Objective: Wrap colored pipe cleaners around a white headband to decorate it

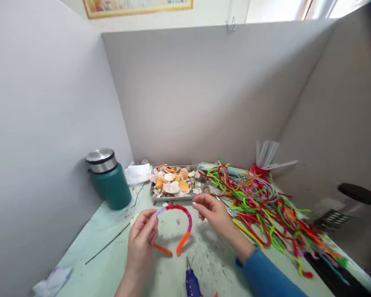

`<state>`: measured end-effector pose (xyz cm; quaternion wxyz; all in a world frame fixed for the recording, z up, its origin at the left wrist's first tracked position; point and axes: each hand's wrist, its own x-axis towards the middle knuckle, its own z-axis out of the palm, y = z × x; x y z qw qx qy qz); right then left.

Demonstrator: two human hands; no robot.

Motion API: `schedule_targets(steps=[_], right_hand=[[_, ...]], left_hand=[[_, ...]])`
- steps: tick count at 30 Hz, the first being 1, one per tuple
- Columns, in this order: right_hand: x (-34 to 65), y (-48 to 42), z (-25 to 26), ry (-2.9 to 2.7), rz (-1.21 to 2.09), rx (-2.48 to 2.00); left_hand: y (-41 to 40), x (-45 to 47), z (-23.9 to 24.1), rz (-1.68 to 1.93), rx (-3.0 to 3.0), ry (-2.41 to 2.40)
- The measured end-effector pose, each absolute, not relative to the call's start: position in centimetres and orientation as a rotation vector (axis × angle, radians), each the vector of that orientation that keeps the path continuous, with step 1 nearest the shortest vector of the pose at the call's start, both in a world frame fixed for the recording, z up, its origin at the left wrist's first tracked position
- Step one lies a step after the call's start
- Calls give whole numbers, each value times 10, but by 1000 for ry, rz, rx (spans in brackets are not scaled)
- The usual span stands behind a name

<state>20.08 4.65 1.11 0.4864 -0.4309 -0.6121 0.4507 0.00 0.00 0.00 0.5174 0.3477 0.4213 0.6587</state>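
Observation:
My left hand [142, 239] is closed on a headband [189, 220] wrapped in fuzzy pipe cleaner, coloured lilac, red, pink and orange. The band curves up into an arch above the table, and my fingers hide part of its left side. A small white piece sits on the band near its top. To the right of the arch, my right hand [212, 210] pinches a tiny white piece [194, 203], perhaps a shell, apart from the band. Below them lies a dark blue glue gun [192, 282], its nozzle pointing away from me.
A metal tray [176, 198] of shells [171, 187] stands at the back. Tangled pipe cleaners [259, 198] and scissors [231, 212] lie right, near white sticks [266, 153]. A green flask [113, 185], white tissue [138, 173] and dark thin stick [106, 244] are left. Grey partitions surround the table.

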Motion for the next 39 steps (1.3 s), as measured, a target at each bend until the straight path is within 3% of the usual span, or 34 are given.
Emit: schedule_targets(steps=[13,26,31,39], right_hand=[[185,29,38,-1763,648,-1079],[184,26,41,-1791,706,-1029],[200,32,26,-1732,722,-1165],[218,19,-14,-2317,369,-1507]], left_hand=[[0,1,-1,1555,908,1018],[-2,0,0,1597,844,934],[1,-1,1,1665,788,934],[0,-2,1,1670,805,925]])
